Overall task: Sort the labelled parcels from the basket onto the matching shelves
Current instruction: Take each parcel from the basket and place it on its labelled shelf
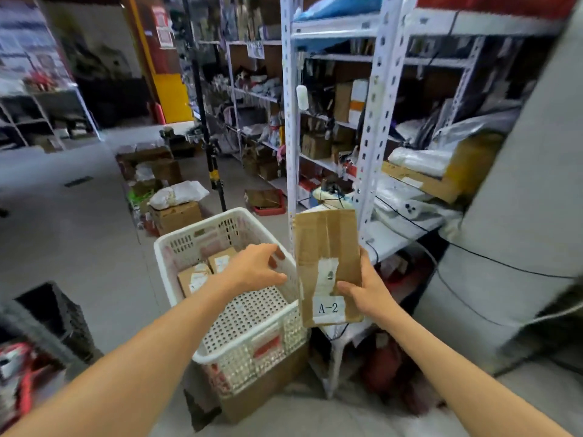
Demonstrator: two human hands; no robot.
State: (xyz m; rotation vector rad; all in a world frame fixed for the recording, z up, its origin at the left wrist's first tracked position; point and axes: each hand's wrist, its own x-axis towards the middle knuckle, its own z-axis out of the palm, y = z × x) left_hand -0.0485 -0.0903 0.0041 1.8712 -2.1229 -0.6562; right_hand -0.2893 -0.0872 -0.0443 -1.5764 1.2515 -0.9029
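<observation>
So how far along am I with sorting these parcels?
Done: the basket is mostly bare, so much of it seems sorted. In hand: your right hand holds the A-2 parcel, not yet shelved; your left hand grips the basket's rim. Left: shelving that one, then a small parcel and a second small parcel lying in the basket.

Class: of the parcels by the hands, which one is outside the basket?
The parcel labelled A-2, gripped upright by the right hand beside the white basket; the two smaller parcels lie inside it.
</observation>
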